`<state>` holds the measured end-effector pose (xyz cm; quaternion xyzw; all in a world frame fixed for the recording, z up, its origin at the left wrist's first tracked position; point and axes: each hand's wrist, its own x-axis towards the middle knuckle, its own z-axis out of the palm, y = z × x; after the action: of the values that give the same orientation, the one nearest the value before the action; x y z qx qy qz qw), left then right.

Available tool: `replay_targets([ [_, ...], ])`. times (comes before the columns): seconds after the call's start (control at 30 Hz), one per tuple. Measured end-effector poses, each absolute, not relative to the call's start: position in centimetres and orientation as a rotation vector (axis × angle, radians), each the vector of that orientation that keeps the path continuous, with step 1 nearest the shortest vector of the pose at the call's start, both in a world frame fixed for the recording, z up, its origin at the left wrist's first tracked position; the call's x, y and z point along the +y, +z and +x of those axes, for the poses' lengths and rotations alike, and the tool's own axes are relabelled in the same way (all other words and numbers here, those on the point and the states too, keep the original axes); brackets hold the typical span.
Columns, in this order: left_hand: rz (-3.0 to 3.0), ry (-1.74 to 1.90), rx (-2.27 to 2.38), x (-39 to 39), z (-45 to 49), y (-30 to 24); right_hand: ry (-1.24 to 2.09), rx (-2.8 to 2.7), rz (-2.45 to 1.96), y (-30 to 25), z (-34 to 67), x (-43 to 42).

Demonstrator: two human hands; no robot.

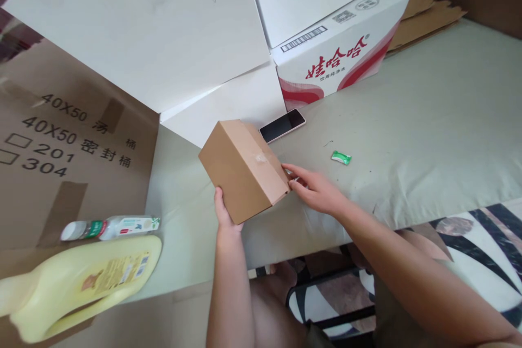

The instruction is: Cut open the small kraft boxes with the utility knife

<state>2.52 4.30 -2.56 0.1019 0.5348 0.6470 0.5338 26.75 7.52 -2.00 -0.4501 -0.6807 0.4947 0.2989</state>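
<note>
A small brown cardboard box (pixel 240 168) is tilted up over the covered surface, with a strip of clear tape along its upper face. My left hand (pixel 227 215) grips it at the lower left, the thumb on the near face and the other fingers hidden beneath. At the box's right end, my right hand (pixel 312 187) has its fingers closed on the edge, the tips partly out of sight. Beyond the box lies a phone (pixel 283 125) with a dark screen. A small green and white wrapped packet (pixel 341 157) rests farther right.
White cartons (pixel 183 22) and a red-and-white water carton (pixel 342 60) stand at the back, with flattened cardboard (pixel 428 24) beside them. To the left are a large brown carton (pixel 73 119), a clear bottle (pixel 122 227) and a yellow jug (pixel 93 277), both bottles lying sideways in view.
</note>
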Motion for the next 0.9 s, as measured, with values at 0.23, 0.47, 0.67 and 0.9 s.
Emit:
replay_targets([
  [0.23, 0.252, 1.512, 1.277, 4.3, 2.3, -2.8, 1.327, -1.811, -1.225, -1.9, 26.7, 7.5],
  [0.47, 0.232, 1.521, 1.288, 4.3, 2.4, -2.7, 1.335, -1.816, -1.229, -1.9, 26.7, 7.4],
  [0.67, 0.224, 1.535, 1.284, 4.4, 2.2, -3.4, 1.229, -1.832, -1.113, -2.3, 26.8, 7.4],
  [0.9, 0.398, 1.787, 1.098, 4.4, 1.7, -4.5, 1.21, -1.84, -1.006, -2.8, 26.9, 7.4],
])
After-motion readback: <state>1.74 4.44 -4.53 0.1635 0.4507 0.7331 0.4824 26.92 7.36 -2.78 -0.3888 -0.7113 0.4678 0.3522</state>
